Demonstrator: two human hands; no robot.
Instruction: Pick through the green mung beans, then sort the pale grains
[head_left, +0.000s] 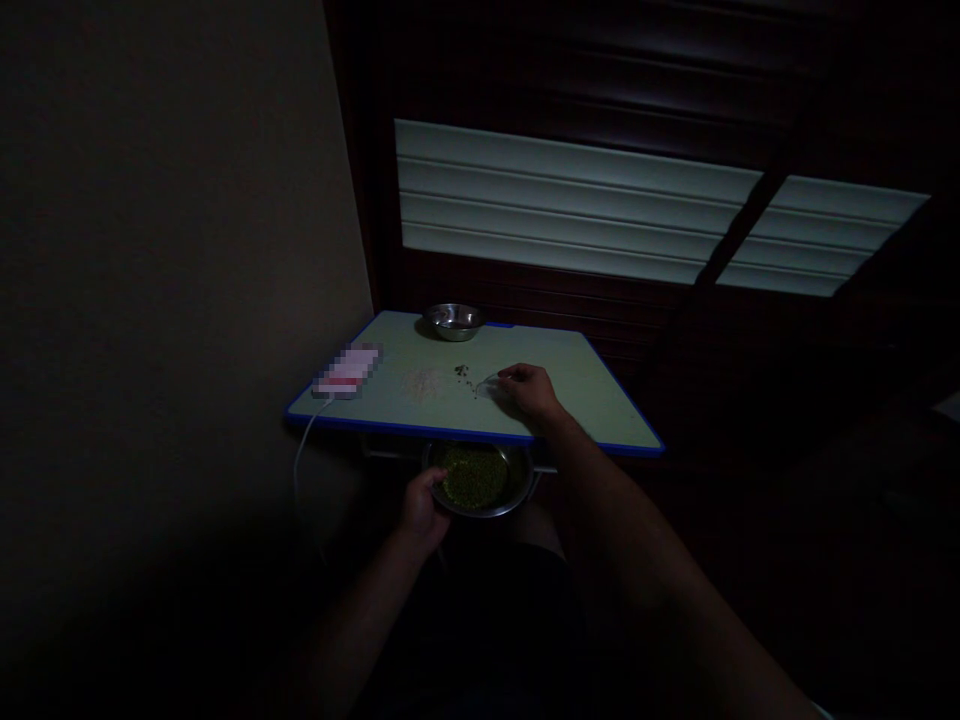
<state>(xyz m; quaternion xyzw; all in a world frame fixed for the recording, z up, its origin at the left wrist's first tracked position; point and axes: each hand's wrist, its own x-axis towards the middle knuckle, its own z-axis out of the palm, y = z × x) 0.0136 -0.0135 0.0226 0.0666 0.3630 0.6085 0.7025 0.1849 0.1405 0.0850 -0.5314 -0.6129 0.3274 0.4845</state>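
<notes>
My left hand (424,508) grips the near left rim of a metal bowl (517,500), its thumb over the edge. Small green grains that look like mung beans (472,475) lie in the bowl, which is held just below the table's front edge. Over the tabletop, my right hand (528,388) is closed in a pinch on a thin, pale, see-through piece (487,382); its kind is too dim to make out. Just left of that piece, several small dark bits (462,372) are scattered on the table. A patch of pale specks (422,385) lies further left.
The small table (555,350) has a pale green top and a blue edge. A second metal bowl (454,322) stands at its back left. A blurred-out phone-like device (348,371) with a white cable (298,460) lies at the left. Dark louvred doors (540,270) rise behind.
</notes>
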